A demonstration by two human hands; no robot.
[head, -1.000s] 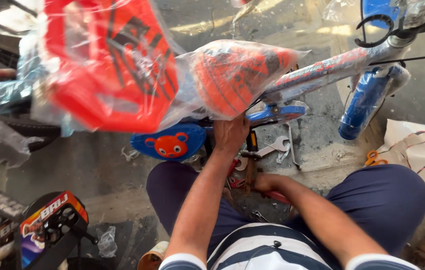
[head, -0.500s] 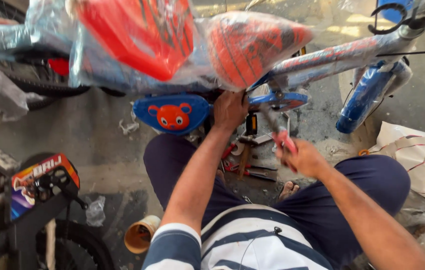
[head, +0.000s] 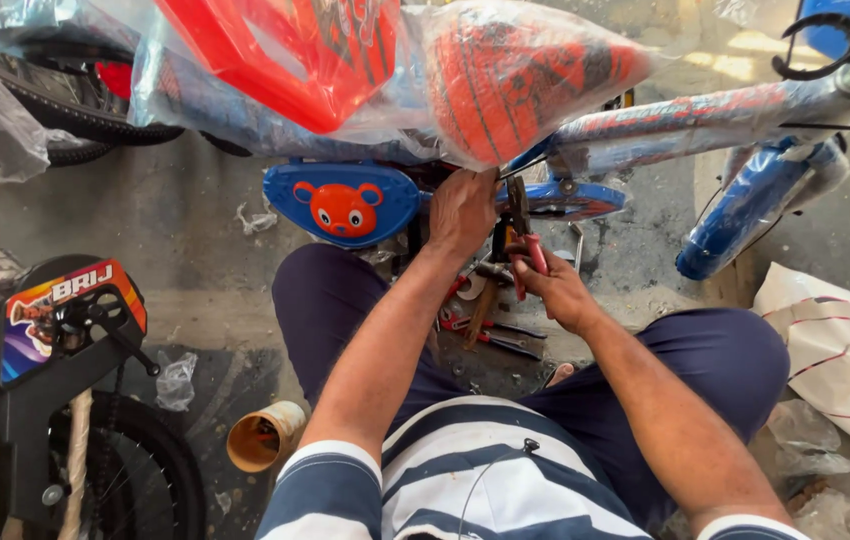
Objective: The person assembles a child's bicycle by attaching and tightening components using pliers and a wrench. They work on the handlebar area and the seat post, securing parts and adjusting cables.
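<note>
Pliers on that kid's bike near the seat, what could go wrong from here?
1. The right hand holds the red-handled pliers close beside the left hand; if they slip, they could pinch or jab it.
2. The loose plastic wrap hangs just above the work spot, so it may snag in the pliers or hide the part.
3. Loose tools lie on the floor between the knees, easy to kneel on.

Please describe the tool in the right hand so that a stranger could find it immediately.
Find the plastic-wrapped orange bicycle saddle. Just below it, beside the blue chain guard, the right hand holds red-handled metal pliers pointing upward. The other red-handled tools lie on the floor.
</note>
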